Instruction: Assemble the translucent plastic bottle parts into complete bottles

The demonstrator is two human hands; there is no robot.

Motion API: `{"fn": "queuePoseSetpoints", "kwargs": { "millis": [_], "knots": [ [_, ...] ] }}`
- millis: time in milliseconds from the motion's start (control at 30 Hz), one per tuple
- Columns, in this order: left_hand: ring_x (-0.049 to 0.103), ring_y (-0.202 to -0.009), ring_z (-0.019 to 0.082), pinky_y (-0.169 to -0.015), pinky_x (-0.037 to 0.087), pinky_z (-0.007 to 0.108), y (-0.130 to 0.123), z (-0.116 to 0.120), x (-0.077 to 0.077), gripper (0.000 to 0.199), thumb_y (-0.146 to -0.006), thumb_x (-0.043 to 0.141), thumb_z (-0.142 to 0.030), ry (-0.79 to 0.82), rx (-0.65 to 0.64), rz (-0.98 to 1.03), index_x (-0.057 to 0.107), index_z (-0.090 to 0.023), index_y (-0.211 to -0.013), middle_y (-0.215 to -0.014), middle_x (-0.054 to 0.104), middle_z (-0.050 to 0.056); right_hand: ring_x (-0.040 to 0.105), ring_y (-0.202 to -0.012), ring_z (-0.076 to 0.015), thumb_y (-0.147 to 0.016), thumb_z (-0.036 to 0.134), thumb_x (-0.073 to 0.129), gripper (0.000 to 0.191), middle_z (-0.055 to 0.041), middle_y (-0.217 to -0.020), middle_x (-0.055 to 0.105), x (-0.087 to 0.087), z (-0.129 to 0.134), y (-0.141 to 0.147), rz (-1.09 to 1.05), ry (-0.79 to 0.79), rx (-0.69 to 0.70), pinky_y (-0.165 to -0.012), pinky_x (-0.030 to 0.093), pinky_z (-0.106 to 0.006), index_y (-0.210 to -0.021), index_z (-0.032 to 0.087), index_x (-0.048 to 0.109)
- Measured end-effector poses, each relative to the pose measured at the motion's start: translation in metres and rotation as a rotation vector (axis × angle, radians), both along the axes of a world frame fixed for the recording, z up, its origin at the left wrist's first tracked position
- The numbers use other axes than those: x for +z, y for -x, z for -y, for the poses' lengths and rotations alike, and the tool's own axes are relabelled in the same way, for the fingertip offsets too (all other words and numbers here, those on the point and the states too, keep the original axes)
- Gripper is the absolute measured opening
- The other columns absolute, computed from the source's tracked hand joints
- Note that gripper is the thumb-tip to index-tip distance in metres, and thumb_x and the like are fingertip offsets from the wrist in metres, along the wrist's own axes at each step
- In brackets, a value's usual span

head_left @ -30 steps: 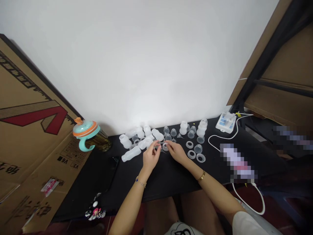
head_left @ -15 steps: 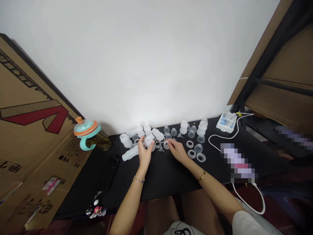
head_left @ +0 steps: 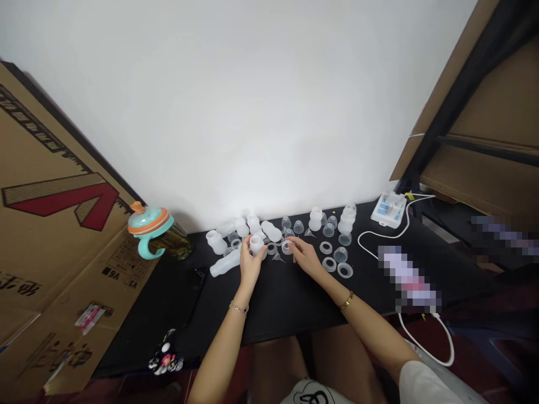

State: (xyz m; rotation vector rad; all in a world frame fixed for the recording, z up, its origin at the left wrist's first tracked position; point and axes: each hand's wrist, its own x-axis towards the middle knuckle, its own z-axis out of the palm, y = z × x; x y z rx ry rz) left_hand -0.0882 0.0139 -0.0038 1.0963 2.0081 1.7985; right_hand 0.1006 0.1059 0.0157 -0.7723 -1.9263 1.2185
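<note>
Black table (head_left: 295, 306): you work near its middle, with white bottles mostly to the left and clear parts to the right.
Your left hand (head_left: 251, 269): it curls around a white bottle (head_left: 256, 244), thumb on the right flank and fingers on the far-left side, so the grasp is only as wide as the body.
Your right hand (head_left: 308, 262): its fingertips come close together at the rim of a clear ring (head_left: 287, 247) and appear to pinch it; the thumb's contact is too small to make out.
Long bottle (head_left: 225, 264): it lies on its side just left of your left hand, its long axis slanting up toward the held bottle.
White bottle: you hold it with its long axis near upright, mouth up; whether its base touches the table is hidden.
Clear ring: it sits right of the bottle, apart from it and at about the same depth, so the line between them runs sideways; your right hand is the nearer one to it.
Loose ring (head_left: 272, 248): it lies in that gap between bottle and ring.
Small clear cone (head_left: 278, 257): it rests just nearer you than both rings.
</note>
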Motion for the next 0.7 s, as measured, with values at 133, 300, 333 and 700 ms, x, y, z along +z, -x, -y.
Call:
{"fn": "queuePoseSetpoints", "kwargs": {
  "millis": [133, 300, 333, 700],
  "knots": [
    [0.055, -0.126, 0.029, -0.103, 0.045, 0.042, 0.001, -0.002, -0.003, 0.055, -0.079, 0.075, -0.038, 0.005, 0.007, -0.013, 0.055, -0.023, -0.129, -0.135, 0.059, 0.012, 0.054, -0.05, -0.0137, -0.095, 0.049, 0.053, 0.04, 0.0026, -0.061, 0.057, -0.005, -0.003, 0.002, -0.062, 0.104, 0.032, -0.049, 0.042, -0.024, -0.12, 0.021, 0.068],
    [0.057, -0.124, 0.03, -0.101, 0.046, 0.042, 0.002, -0.003, -0.004, 0.056, -0.078, 0.075, -0.04, 0.016, 0.012, -0.006, 0.056, -0.021, -0.128, -0.133, 0.061, 0.013, 0.054, -0.046, -0.0117, -0.091, 0.054, 0.057, 0.046, 0.0022, -0.065, 0.059, -0.004, -0.004, 0.005, -0.126, 0.241, 0.071, -0.041, 0.04, -0.021, -0.121, 0.02, 0.067],
    [0.057, -0.123, 0.03, -0.101, 0.046, 0.042, 0.002, -0.003, -0.004, 0.056, -0.078, 0.075, -0.04, 0.02, 0.011, -0.004, 0.057, -0.021, -0.128, -0.132, 0.061, 0.013, 0.054, -0.045, -0.0115, -0.091, 0.055, 0.058, 0.048, 0.0021, -0.065, 0.059, -0.003, -0.004, 0.006, -0.142, 0.265, 0.073, -0.04, 0.039, -0.021, -0.121, 0.019, 0.066],
    [0.059, -0.122, 0.028, -0.102, 0.046, 0.041, -0.008, 0.003, 0.009, 0.054, -0.079, 0.075, -0.041, -0.031, 0.037, -0.025, 0.057, -0.023, -0.126, -0.129, 0.063, 0.011, 0.057, -0.043, -0.0106, -0.089, 0.062, 0.053, 0.053, -0.0025, -0.074, 0.069, 0.001, -0.008, 0.008, -0.258, 0.505, 0.079, -0.037, 0.039, -0.019, -0.114, 0.017, 0.065]
  ]
}}
